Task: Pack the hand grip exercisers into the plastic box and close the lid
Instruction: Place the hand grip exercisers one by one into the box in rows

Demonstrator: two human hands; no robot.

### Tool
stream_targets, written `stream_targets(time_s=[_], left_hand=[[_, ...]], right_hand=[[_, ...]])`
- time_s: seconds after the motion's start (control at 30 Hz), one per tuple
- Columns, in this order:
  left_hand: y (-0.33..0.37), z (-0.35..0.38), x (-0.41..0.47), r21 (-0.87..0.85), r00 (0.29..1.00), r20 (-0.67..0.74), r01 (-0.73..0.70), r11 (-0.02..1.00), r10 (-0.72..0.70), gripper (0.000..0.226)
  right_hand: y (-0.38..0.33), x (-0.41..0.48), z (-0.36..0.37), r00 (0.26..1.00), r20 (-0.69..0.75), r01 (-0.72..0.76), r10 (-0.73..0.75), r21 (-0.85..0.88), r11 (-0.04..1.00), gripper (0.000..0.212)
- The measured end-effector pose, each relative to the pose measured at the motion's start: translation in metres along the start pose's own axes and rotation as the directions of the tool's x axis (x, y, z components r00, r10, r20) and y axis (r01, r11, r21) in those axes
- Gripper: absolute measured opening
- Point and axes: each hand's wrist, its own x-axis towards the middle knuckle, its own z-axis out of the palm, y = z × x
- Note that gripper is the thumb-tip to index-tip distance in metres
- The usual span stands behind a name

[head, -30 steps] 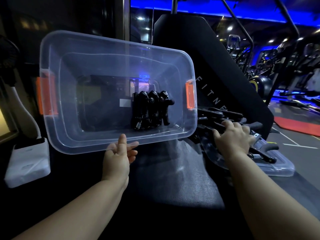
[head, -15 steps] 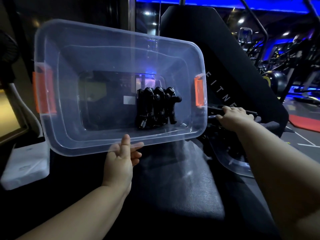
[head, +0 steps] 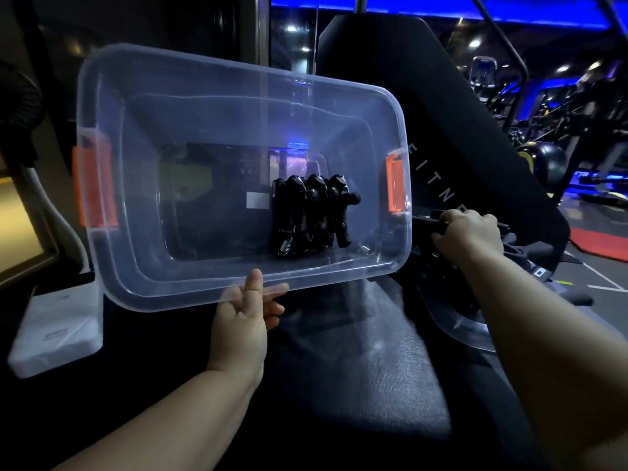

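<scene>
**Kid A:** How much is packed?

**Kid B:** Some. A bunch of black grips [head: 307, 215] sits in the box [head: 153, 205], near its right end, down by its near wall. I count about four. They are squashed together, so I can't be sure.

**Kid A:** What's left to do?

**Kid B:** A dark heap [head: 441, 277] of more grips lies just right of the box. Those have to go in. Then the lid [head: 458, 329] goes on. It lies right of the box too, under the heap, so the box is not shut yet.

**Kid A:** What are the hands doing?

**Kid B:** They are apart. The left hand [head: 243, 321] pinches the box's near rim, thumb in front and fingers behind the plastic. It holds the box tipped up, so we look right into it. The right hand [head: 465, 232] is just right of the box, curled round one black grip [head: 426, 222]. I think that one goes in next.

**Kid A:** What does the box look like?

**Kid B:** It's long and see-through, with round corners. An orange clip [head: 93, 186] is on each end.

**Kid A:** And the grips inside?

**Kid B:** Black, with fat handles. A shiny spring [head: 286, 244] pokes out at the bottom.
</scene>
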Motion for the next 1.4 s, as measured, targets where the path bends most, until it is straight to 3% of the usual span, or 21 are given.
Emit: stream_targets(time_s=[0.37, 0.53, 0.73, 1.0, 1.2, 1.4], left_hand=[[0.003, 0.002, -0.003, -0.025, 1.000, -0.010, 0.018, 1.000, -0.019, 0.041], [0.006, 0.002, -0.005, -0.020, 1.000, -0.004, 0.019, 1.000, -0.019, 0.040], [0.009, 0.002, -0.007, -0.030, 1.000, 0.002, 0.018, 0.999, -0.018, 0.031], [0.009, 0.002, -0.007, -0.029, 1.000, 0.003, 0.023, 0.999, -0.023, 0.029], [0.011, 0.002, -0.008, -0.047, 1.000, 0.015, 0.025, 0.999, -0.025, 0.029], [0.010, 0.002, -0.008, -0.057, 1.000, 0.016, 0.024, 0.998, -0.023, 0.029]], right_hand=[[0.008, -0.034, -0.015, 0.979, -0.178, 0.100, -0.102, -0.021, 0.995, 0.032], [0.012, -0.052, -0.020, 0.976, -0.220, 0.004, 0.010, 0.063, 0.998, 0.043], [0.010, -0.075, -0.025, 0.962, -0.241, -0.043, 0.125, 0.319, 0.947, 0.036], [-0.016, -0.120, -0.035, 0.932, -0.295, 0.065, 0.213, 0.711, 0.700, 0.019], [-0.035, -0.153, -0.025, 0.978, -0.117, 0.031, 0.170, 0.899, 0.437, 0.010], [-0.034, -0.170, -0.005, 0.991, 0.114, -0.130, 0.065, 0.928, 0.350, 0.031]])
